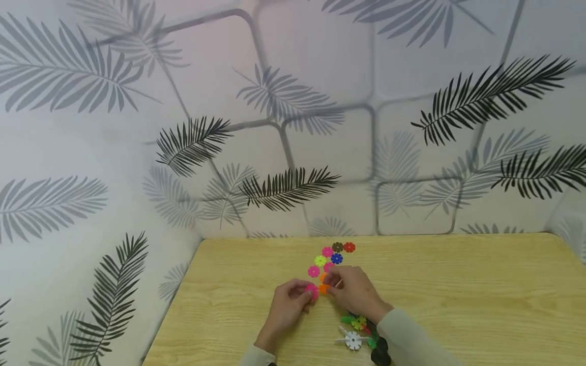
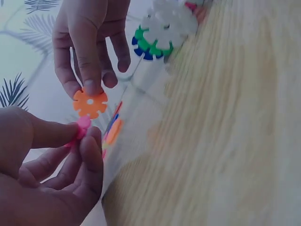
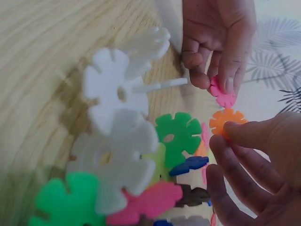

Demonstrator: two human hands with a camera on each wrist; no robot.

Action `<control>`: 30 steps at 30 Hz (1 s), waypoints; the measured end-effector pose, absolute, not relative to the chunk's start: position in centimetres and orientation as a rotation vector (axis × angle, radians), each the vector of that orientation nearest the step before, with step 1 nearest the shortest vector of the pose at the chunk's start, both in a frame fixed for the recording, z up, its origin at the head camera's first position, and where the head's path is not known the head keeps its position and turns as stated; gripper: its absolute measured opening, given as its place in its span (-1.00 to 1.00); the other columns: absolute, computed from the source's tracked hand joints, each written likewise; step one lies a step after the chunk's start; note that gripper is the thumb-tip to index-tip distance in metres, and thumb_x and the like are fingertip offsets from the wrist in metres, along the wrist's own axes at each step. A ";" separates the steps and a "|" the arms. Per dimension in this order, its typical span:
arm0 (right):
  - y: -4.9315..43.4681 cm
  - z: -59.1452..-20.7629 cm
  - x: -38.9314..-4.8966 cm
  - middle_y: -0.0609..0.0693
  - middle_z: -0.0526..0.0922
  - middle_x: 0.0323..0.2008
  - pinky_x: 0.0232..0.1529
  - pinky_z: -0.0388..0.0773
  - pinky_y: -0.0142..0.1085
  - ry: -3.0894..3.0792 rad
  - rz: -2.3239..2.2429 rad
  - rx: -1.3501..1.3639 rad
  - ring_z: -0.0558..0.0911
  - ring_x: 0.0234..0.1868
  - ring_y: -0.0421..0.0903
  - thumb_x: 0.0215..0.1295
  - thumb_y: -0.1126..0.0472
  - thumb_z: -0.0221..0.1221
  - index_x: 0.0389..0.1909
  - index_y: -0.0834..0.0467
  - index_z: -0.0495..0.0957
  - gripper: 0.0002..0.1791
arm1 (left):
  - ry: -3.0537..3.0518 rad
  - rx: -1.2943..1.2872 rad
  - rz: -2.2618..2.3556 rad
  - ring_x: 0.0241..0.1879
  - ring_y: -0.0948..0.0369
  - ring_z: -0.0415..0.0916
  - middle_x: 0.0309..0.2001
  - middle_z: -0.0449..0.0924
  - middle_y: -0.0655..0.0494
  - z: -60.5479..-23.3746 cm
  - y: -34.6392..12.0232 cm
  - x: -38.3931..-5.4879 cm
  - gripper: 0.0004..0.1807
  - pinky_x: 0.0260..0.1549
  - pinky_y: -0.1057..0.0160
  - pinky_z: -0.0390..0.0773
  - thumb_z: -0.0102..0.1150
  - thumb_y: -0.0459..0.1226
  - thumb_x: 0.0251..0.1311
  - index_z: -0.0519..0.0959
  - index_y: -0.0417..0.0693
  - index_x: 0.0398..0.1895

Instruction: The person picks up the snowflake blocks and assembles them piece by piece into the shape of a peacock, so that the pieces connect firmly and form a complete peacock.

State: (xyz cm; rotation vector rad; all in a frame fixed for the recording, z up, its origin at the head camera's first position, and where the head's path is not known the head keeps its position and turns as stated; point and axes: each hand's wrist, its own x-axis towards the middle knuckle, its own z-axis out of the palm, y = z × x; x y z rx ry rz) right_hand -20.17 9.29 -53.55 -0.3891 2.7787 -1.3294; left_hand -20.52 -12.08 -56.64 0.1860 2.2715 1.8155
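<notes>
Between thumb and fingers my left hand (image 1: 288, 305) pinches a pink notched plastic disc (image 2: 83, 125). My right hand (image 1: 357, 292) pinches an orange notched disc (image 2: 90, 102) by its edge. The two discs meet at their rims above the table; whether their slots are locked together cannot be told. Just beyond the hands, several discs lie flat on the table: a pink one (image 1: 313, 271), a yellow one (image 1: 320, 260), a blue one (image 1: 336, 258), a brown one (image 1: 338, 247) and a red one (image 1: 349, 247). Another orange disc is partly hidden by my right fingers.
Under my right forearm sits a pile of discs, with a white one (image 1: 353, 340), a yellow-green one (image 1: 358, 323) and a green one (image 3: 178, 136) showing. Several white discs stand joined at angles. The wooden table (image 1: 480, 295) meets a leaf-patterned wall (image 1: 320, 152) at the back.
</notes>
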 end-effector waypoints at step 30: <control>12.3 -51.5 -18.4 -0.07 0.88 -0.27 -0.13 0.79 -0.38 2.849 -1.158 -1.038 0.78 -0.22 -0.34 0.38 0.39 0.43 -0.26 0.05 0.79 -0.84 | 1.600 -0.221 2.219 -0.27 0.32 0.76 -0.29 0.82 0.16 -56.0 -9.4 -17.5 -0.85 -0.13 0.36 0.80 0.20 -0.49 0.49 0.74 -0.23 -0.04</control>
